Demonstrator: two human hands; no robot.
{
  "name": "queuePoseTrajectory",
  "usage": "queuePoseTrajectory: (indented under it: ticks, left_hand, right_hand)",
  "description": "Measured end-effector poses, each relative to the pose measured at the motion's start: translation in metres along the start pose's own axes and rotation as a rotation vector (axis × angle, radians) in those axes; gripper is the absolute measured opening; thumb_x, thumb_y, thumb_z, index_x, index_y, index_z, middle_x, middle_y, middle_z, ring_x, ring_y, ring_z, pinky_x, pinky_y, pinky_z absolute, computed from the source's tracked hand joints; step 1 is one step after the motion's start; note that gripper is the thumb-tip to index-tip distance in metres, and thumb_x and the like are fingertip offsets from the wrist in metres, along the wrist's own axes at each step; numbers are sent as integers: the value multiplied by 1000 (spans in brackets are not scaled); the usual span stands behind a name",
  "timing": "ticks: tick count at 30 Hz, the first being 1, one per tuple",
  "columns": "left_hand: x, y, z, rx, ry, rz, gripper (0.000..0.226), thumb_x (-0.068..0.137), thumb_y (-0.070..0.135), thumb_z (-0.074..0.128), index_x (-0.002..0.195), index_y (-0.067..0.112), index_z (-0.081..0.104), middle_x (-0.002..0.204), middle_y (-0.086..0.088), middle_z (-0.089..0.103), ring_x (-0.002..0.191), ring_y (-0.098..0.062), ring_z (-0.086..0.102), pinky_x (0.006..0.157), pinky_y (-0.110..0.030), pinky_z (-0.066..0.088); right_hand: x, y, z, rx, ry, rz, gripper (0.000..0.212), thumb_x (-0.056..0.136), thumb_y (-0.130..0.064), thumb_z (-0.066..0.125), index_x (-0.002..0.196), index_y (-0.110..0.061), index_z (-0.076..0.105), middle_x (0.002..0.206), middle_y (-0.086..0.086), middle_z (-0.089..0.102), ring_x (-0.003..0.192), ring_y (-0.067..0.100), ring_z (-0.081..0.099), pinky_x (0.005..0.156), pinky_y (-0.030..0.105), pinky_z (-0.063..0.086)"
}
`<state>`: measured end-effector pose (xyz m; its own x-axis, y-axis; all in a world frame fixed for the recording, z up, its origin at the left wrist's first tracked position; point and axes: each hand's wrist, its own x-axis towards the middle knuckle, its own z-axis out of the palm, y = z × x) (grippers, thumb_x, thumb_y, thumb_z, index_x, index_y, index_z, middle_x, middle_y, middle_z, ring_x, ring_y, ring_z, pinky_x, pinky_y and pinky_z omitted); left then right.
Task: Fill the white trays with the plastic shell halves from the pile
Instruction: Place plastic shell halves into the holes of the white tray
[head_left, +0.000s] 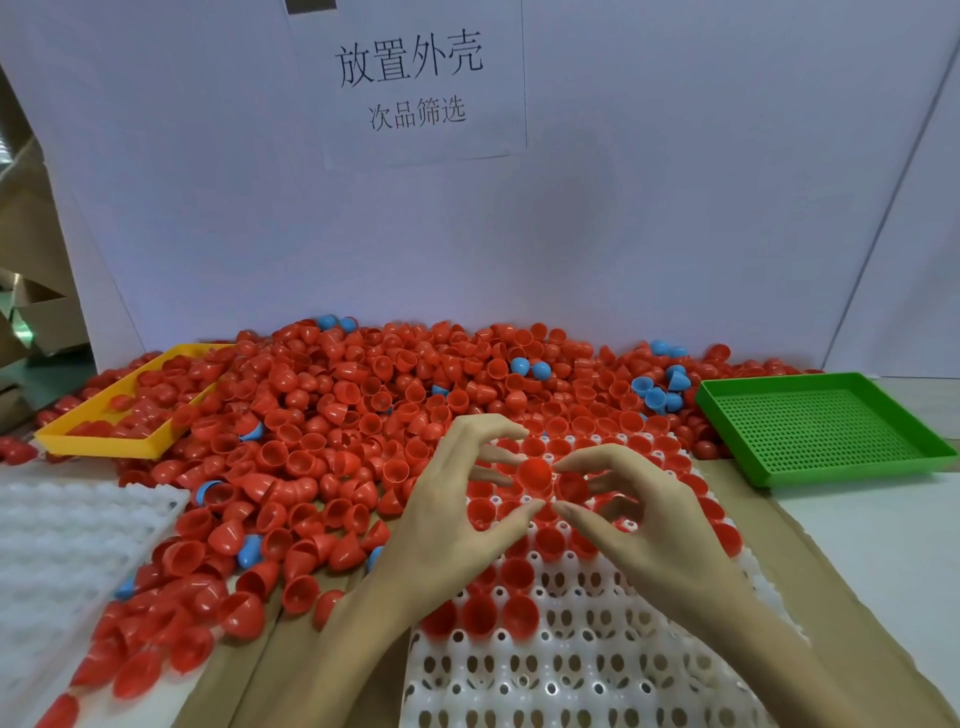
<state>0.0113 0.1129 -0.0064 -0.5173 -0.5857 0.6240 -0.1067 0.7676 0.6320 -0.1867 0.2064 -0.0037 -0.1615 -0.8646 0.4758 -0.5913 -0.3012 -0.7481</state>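
Overhead, above a half-filled white tray (582, 670), the left hand (457, 514) pinches a red shell half (535, 475) while the right hand (639, 512) pinches a second red shell (570, 487) touching it; the pile (363, 405) spreads behind, between yellow tray (98, 441) and green tray (821, 426)

Red shell halves (332, 415) (heaped) beside half-filled white tray (582, 670)

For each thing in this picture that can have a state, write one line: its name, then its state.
White tray: partly filled, near pockets vacant.
Left hand: pinching a red shell half.
Right hand: pinching a second shell half.
Green tray: empty.
Yellow tray: holding red shells.
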Motion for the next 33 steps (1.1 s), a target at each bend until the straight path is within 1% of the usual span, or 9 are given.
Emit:
queuePoseTrajectory:
  ticks: [2,7,18,23,26,28,29,31,33]
  left_hand:
    - [-2,0,1,2,-33,-54,58,91,26,83,138,38,52,137,16,58,125,-10,62,99,-19,52]
    - [-5,2,4,19,-28,-89,48,94,26,80,134,38,57,121,17,68,120,-9,65,100,-22,52]
    - [-4,8,7,-109,64,-104,41,93,19,81,126,29,59,120,13,70,120,-13,67,99,-23,53]
    - [-4,6,8,-185,40,-158,34,98,15,74,124,27,56,121,11,70,119,-15,68,100,-27,54]
    - [-5,3,9,-196,-4,-210,21,107,23,59,125,33,54,108,6,72,96,-16,71,88,-37,57]
    - [-5,3,9,-209,-32,-250,18,112,31,45,125,38,54,92,-6,70,77,-39,63,74,-52,52]
    - [-6,4,10,-213,-44,-270,20,113,34,40,125,42,54,85,-14,67,71,-44,58,68,-56,49]
    - [-5,3,11,-219,-64,-281,23,113,36,37,125,45,54,80,-23,61,61,-40,51,57,-50,45]
    - [-6,3,12,-233,-88,-266,22,114,35,38,128,41,54,74,-7,64,55,-24,48,53,-32,43]
  right_hand:
    - [-1,-1,2,-2,-17,-17,33,86,-19,84,113,-33,70,111,-23,68,102,5,68,76,16,57]
    - [-2,-2,6,4,-20,-40,36,88,-18,82,115,-38,69,113,-23,68,104,6,68,77,16,57]
    - [-2,-2,10,86,75,-87,38,87,-13,83,116,-31,66,117,-10,69,109,18,68,75,26,60]
    - [-3,-2,11,106,60,-74,34,90,-28,80,119,-33,63,113,-12,67,104,17,69,75,25,60]
    - [-4,-4,12,130,48,-64,27,98,-39,65,124,-36,61,112,-10,68,104,19,70,76,32,61]
    - [-5,-4,13,120,40,-63,25,101,-38,58,126,-37,61,112,-9,69,103,20,71,75,35,62]
    - [-5,-4,13,108,36,-61,25,102,-34,57,127,-37,61,112,-10,68,103,20,70,75,35,62]
    - [-5,-4,14,84,29,-49,29,101,-25,62,128,-35,61,113,-12,68,104,18,70,77,33,61]
    - [-5,-5,14,97,13,-30,33,98,-24,68,128,-34,60,116,-15,67,105,15,70,79,30,61]
